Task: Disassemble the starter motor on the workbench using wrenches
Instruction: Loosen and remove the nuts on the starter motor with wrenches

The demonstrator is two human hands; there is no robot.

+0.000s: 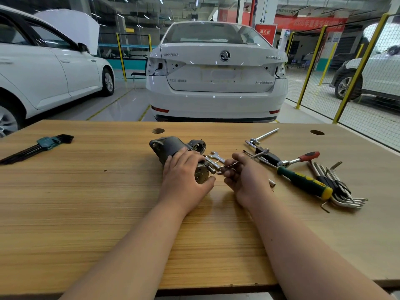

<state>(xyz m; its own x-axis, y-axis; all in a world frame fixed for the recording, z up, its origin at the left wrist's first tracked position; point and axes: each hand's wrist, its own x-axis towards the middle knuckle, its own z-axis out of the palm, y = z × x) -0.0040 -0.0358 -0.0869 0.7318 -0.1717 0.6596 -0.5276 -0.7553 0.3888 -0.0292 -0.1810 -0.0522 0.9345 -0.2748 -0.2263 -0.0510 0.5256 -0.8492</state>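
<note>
At frame centre, steady motor with left hand gripping it; seat wrench, gripped in right hand, squarely before turning.

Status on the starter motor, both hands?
Left hand grips starter motor on workbench. Right hand holds small open-end wrench at the motor's stud end. Second wrench lying just behind; nothing blocking.
</note>
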